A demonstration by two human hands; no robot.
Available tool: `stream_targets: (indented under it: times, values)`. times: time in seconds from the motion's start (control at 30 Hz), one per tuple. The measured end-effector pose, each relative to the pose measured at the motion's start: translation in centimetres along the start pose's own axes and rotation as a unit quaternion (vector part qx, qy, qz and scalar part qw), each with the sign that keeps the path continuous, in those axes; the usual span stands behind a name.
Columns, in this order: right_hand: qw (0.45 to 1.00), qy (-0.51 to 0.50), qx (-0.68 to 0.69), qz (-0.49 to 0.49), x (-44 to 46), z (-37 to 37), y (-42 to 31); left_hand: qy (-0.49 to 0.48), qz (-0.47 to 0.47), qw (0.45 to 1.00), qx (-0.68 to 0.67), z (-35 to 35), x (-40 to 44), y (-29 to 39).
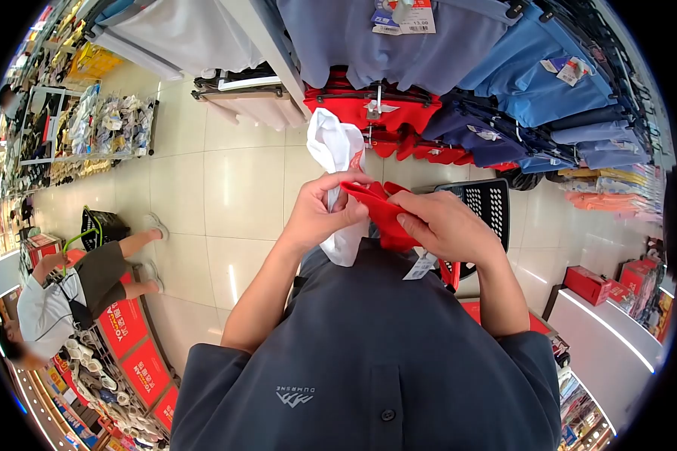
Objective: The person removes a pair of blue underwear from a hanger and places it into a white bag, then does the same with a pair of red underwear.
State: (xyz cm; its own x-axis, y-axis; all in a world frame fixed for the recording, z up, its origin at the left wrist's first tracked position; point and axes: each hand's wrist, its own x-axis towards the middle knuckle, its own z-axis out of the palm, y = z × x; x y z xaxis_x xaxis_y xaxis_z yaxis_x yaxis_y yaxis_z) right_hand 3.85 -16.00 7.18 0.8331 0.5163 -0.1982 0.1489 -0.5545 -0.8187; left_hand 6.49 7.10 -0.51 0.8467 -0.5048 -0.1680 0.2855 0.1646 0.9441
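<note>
In front of my chest, a small red cloth garment (387, 219) is stretched between my hands, with a white tag (420, 266) hanging below it. My left hand (316, 214) pinches the garment's left edge between thumb and fingers. A crumpled white piece with red print (331, 143), which looks like a thin bag, hangs at the same hand and shows above and below it. With thumb and fingers closed, my right hand (459, 229) grips the garment's other side. The fold hides part of the fingertips.
Hanger racks ahead carry red briefs (399, 113), blue garments (541, 83) and white garments (180, 34). A black perforated basket (489, 207) is beyond my right hand. At left, a person (60, 301) carries a dark basket (104, 228). Red boxes (585, 284) sit on the right.
</note>
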Motion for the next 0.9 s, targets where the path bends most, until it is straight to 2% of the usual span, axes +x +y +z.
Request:
stream_targets:
  times: [0.17,0.27,0.33,0.43,0.53,0.6,0.63,0.77,0.83,0.9]
  values:
    - [0.999,-0.023,0.012,0.028,-0.5,0.0,0.9,0.006,-0.031,0.999,-0.017,0.2,-0.3,-0.2]
    - [0.995,-0.052,0.052,0.062,-0.5,-0.2,1.8,0.012,-0.03,0.999,-0.004,0.7,-0.3,0.6]
    - [0.976,-0.122,0.139,0.112,-0.3,-0.4,2.0,0.023,-0.026,0.999,-0.009,1.0,-0.3,1.0]
    - [0.972,-0.133,0.162,0.109,-0.3,0.5,3.9,0.03,-0.049,0.998,-0.004,0.9,-0.3,1.1]
    - [0.971,-0.112,0.197,0.07,-0.4,0.7,4.1,0.027,-0.017,0.997,0.064,0.7,-0.4,0.9]
    - [0.978,-0.076,0.178,0.073,-0.5,0.9,3.6,0.029,-0.04,0.998,-0.047,1.4,-0.5,1.5]
    - [0.984,-0.039,0.159,0.076,-0.4,0.9,3.3,0.03,-0.041,0.998,-0.047,1.5,-0.4,1.4]
    - [0.98,-0.059,0.165,0.097,0.1,0.3,2.2,0.056,-0.016,0.998,-0.002,2.0,-0.4,1.0]
    - [0.989,-0.035,0.141,0.038,0.8,1.2,2.9,0.054,-0.007,0.998,0.024,2.1,-0.5,1.0]
    - [0.991,-0.016,0.134,0.018,0.9,1.5,3.0,0.032,-0.004,0.999,0.013,1.9,-0.5,0.9]
